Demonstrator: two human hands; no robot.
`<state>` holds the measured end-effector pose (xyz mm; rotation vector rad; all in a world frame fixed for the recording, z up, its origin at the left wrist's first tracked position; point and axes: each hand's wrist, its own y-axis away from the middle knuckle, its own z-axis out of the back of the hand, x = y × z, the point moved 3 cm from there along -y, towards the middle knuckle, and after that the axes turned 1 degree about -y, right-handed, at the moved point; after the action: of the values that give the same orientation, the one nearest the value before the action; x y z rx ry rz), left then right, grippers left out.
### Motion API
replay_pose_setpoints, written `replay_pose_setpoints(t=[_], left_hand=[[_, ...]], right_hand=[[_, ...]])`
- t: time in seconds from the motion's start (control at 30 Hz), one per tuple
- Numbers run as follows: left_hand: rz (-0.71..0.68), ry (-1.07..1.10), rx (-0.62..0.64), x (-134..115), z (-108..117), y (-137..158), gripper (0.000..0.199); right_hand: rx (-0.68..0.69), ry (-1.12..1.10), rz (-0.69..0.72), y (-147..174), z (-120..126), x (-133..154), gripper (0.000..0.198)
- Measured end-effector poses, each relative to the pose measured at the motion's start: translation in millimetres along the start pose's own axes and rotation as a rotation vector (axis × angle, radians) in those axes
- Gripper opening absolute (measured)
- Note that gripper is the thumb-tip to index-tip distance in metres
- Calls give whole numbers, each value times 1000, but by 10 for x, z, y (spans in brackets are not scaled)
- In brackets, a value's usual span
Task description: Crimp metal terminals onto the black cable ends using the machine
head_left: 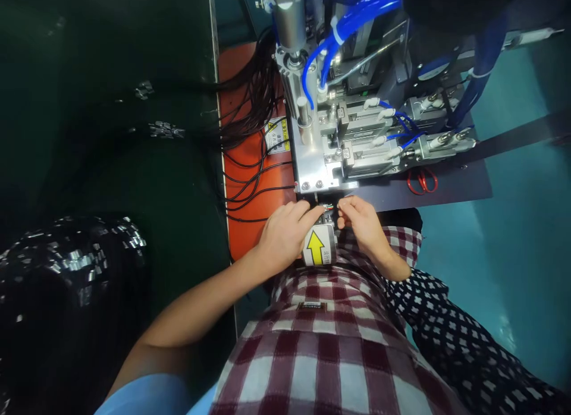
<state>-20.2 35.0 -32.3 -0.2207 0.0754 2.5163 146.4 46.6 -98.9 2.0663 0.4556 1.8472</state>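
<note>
Hands meet right in the middle of the head view, and from my remote seat that's the only feed I've got. Left hand [288, 232] comes in from 8 o'clock, index tip at a tiny wired piece [328, 207] in the gap between the two hands. Thumb's hidden, so I can't tell whether I'm actually gripping it. Right hand [363, 226] comes from about 4 o'clock, thumb and index drawn together, but I can't make out anything between them.

Key bit: the piece sits at 3 o'clock off my left fingertip and 9 o'clock off my right ones, left hand nearer. Its long axis looks like it runs 9-to-3, reddish end towards 3, though it's too small for me to swear to that.

Just at 6 o'clock from it is the housing [318, 246] with a yellow arrow pointing to 12. The metal block [307, 156] stands at 11 to 12, and red-handled scissors [422, 181] lie around 2 from my right hand.
</note>
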Motion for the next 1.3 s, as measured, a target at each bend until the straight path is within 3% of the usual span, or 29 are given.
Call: replay_pose_setpoints(t=[0.2, 0.37, 0.53, 0.7, 0.83, 0.9, 1.13, 1.3], left_hand=[[26, 31, -39, 17, -30, 13, 36], [18, -51, -19, -43, -23, 34, 36], [-4, -127, -25, -159, -30, -11, 36], [41, -16, -51, -132, -58, -58, 33], [53, 292, -181, -6, -51, 23, 35], [58, 346, -234, 28, -55, 69, 34], [38, 208, -212, -19, -80, 66, 32], [39, 104, -121, -47, -73, 23, 36]], right_hand=[[56, 98, 116, 58, -97, 79, 24], [136, 107, 8, 43, -129, 142, 21], [59, 226, 20, 36, -115, 185, 18], [62, 97, -19, 22, -157, 121, 21], [92, 59, 2, 33, -151, 103, 25], [111, 58, 5, 41, -137, 83, 27], [190, -50, 11, 17, -128, 13, 29], [179, -208, -112, -2, -157, 68, 25]])
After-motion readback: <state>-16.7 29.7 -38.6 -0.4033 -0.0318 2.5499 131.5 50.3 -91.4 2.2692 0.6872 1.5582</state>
